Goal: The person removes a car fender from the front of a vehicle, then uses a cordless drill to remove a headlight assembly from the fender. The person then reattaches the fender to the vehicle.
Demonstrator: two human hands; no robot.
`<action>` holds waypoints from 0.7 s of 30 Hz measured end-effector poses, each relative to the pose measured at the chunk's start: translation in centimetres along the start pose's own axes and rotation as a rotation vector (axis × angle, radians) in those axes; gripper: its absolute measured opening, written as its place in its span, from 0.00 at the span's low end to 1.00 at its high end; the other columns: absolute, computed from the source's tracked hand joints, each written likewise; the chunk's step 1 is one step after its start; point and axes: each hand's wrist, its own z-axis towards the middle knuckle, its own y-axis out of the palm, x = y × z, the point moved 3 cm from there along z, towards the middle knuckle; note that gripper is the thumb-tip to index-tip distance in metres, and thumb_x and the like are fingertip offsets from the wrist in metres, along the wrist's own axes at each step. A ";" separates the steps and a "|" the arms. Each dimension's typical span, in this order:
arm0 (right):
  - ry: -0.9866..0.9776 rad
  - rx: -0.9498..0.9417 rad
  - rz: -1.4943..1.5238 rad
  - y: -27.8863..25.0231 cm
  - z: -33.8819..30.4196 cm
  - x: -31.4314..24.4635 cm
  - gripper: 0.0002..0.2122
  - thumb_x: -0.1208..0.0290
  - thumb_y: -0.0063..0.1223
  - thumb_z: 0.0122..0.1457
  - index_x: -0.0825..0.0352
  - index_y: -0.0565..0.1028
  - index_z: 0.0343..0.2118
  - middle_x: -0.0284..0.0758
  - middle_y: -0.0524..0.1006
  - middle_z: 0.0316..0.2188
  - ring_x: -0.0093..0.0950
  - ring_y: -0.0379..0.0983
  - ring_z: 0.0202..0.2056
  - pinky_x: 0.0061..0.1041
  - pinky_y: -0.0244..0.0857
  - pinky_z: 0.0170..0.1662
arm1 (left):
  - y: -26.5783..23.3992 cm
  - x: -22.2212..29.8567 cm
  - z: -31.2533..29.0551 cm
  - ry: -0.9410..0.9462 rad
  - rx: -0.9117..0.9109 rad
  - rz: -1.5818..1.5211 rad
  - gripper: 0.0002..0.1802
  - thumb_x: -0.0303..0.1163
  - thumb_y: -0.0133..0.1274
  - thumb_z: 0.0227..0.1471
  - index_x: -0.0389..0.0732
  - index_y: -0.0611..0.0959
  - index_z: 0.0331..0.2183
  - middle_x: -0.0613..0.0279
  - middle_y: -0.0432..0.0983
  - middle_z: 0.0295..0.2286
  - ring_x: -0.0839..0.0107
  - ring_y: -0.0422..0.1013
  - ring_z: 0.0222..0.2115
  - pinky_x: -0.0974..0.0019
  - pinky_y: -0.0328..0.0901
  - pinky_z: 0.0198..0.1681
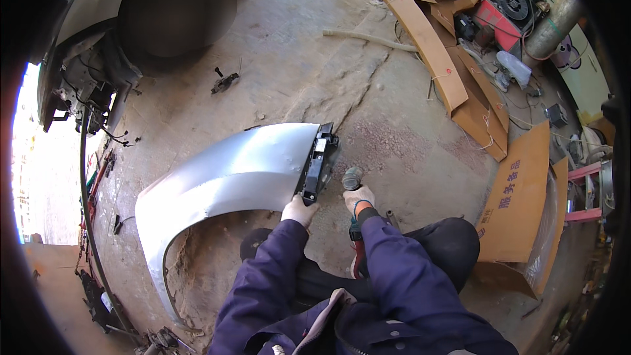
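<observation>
While its corner is pinched by the left fingers, a silver fender is rested on the cracked floor; a power tool is clasped by the right fingers; cardboard boxes are strewn rightward.

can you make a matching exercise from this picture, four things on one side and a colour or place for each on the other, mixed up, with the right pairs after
Things
1. fender
2. tool
3. hose
4. cardboard

Colours and places
A. brown, at the picture's right
B. pale, long and thin
C. silver, at the left hand
D. in the right hand

Right pairs: 1-C, 2-D, 3-B, 4-A
</observation>
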 end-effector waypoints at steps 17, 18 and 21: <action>0.243 0.068 0.118 0.4 4.5 0.8 0.22 0.63 0.61 0.60 0.69 0.79 0.55 0.54 0.81 0.55 0.52 0.79 0.58 0.43 0.75 0.59 | 0.7 -1.1 1.5 0.066 -0.103 -0.121 0.29 0.46 0.71 0.51 0.31 0.80 0.42 0.57 0.79 0.24 0.68 0.76 0.21 0.61 0.72 0.25; 0.183 0.041 0.155 0.7 4.4 0.5 0.22 0.62 0.60 0.60 0.69 0.79 0.54 0.54 0.82 0.55 0.53 0.79 0.57 0.43 0.74 0.59 | 1.0 -1.5 1.7 0.009 -0.164 -0.175 0.29 0.45 0.71 0.51 0.32 0.80 0.42 0.58 0.79 0.24 0.69 0.76 0.21 0.61 0.72 0.24; 0.130 0.035 0.068 0.9 3.7 -0.2 0.22 0.60 0.59 0.60 0.68 0.80 0.54 0.55 0.82 0.53 0.54 0.79 0.56 0.45 0.74 0.58 | 1.1 -2.1 1.9 0.030 -0.152 -0.116 0.29 0.46 0.70 0.52 0.32 0.80 0.42 0.53 0.81 0.27 0.63 0.79 0.25 0.57 0.74 0.29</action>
